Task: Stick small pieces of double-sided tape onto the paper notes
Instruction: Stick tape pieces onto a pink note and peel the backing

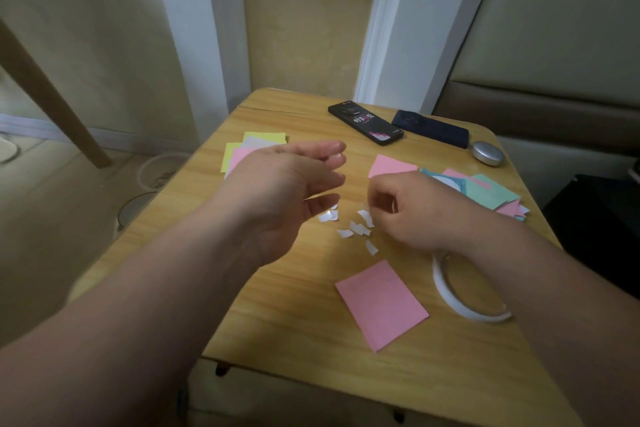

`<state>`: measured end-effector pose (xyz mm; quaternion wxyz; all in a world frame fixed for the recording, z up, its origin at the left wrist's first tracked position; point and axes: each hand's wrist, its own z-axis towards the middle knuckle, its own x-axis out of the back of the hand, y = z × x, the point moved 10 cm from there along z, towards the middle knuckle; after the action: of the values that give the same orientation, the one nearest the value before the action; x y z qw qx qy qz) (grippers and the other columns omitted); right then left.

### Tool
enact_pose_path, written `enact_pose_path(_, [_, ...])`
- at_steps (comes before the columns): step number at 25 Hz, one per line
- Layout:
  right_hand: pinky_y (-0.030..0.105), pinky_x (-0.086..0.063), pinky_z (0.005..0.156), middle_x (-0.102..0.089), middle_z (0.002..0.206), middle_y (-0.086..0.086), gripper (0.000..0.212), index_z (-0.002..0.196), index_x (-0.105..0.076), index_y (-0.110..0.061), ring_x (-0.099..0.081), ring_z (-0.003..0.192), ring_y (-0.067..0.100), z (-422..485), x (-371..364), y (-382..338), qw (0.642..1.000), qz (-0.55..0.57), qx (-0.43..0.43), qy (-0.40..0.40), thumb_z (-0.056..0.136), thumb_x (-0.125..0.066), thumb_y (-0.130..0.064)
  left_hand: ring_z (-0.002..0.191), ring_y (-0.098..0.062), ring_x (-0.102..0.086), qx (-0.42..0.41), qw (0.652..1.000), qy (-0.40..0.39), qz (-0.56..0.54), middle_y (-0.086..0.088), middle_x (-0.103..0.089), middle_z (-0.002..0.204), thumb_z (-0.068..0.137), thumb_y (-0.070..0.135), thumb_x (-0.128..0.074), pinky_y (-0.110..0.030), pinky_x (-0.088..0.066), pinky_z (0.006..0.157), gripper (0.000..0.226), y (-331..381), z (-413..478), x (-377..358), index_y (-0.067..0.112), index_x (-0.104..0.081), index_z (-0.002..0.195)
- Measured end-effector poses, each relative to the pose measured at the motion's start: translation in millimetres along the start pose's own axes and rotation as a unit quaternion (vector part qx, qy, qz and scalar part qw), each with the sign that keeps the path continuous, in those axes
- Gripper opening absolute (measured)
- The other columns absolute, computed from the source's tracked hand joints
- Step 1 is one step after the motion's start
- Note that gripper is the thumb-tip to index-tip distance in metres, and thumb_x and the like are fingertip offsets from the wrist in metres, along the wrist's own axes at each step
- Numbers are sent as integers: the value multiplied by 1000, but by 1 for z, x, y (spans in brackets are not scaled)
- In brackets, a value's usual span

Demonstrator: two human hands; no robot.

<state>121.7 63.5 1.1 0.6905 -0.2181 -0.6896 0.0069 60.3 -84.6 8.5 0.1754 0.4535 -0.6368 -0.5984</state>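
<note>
Tape pieces (356, 229) lie under the curled right hand (412, 211), whose hold is unclear; the left hand (287, 191) hovers open and empty. A piece may cling to the fingers and miss the pink note (381, 303).

The left hand (287, 191) covers much of the yellow and pink note stack (264, 141), the curled right hand (412, 211) hides its own fingertips and whatever its grip may hold, its wrist masks part of the tape roll (450, 291), and the print on the black device (365, 122) is too small to read.
</note>
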Motion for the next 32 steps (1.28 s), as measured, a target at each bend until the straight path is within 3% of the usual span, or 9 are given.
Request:
enact_pose_path(5, [29,-53,77,-64,93,-17,13,99,-70,-34,-58,84,5,-3,0,8,999,2,-17,51,93,-61,-27,75,-15,-69,5,999,-4,32,0,-74,82,87,1,-67,-30,-57,71,16,-1,0,1,12,-77,91])
enact_pose_path(8, [30,-54,76,-64,89,-18,4,89,-70,-35,-58,82,5,-6,1,11,998,-2,-28,64,91,-66,-34,74,-16,-69,7,996,2,85,-3,-75,87,88,7,-70,-29,-58,66,10,-6,1,3,10,-77,94])
enact_pose_path(17, [38,-52,65,-55,72,-7,35,66,-53,-20,-54,70,16,-8,2,5,998,-29,18,53,84,-74,-40,70,-19,-67,6,988,-15,152,-9,-75,91,90,10,-67,-30,-55,63,10,-12,-7,7,6,-77,93])
enact_pose_path(20, [28,-51,67,-59,82,-12,17,87,-56,-31,-58,77,10,-9,-1,0,999,5,35,36,87,-73,-29,71,-19,-67,8,985,-26,169,-12,-76,96,91,10,-67,-30,-55,63,11,-13,-10,5,6,-77,93])
enact_pose_path(23, [15,-45,70,-60,99,-21,46,124,-50,-43,-58,82,-7,-14,-2,1,998,51,29,21,91,-68,-17,71,-20,-67,7,983,-29,184,-13,-76,96,91,8,-67,-31,-55,64,10,-14,-10,7,6,-77,92])
enact_pose_path(25, [10,-40,65,-61,96,-22,30,115,-59,-36,-54,79,-15,-20,8,6,995,56,21,75,92,-67,-19,71,-20,-68,1,981,-31,193,-13,-76,95,90,8,-68,-32,-55,64,9,-13,-9,9,7,-77,91])
enact_pose_path(27, [14,-45,64,-63,87,-19,7,98,-70,-26,-57,77,-6,-32,25,12,986,60,3,153,92,-67,-25,70,-18,-70,-13,973,-28,227,-10,-76,91,90,11,-69,-32,-56,66,8,-12,-10,9,11,-77,90])
enact_pose_path(30, [23,-49,61,-66,73,-10,15,83,-73,-21,-61,71,5,-50,32,19,978,81,-48,188,93,-66,-29,66,-6,-71,-42,934,-22,354,1,-76,79,89,21,-72,-29,-58,66,6,-15,-14,5,23,-75,93])
enact_pose_path(32, [34,-54,63,-67,72,-6,18,83,-70,-22,-62,70,13,-61,22,21,982,74,-89,151,96,-60,-29,71,-3,-69,-67,896,-31,438,11,-74,90,87,26,-72,-26,-58,66,14,-21,-17,-2,27,-72,101])
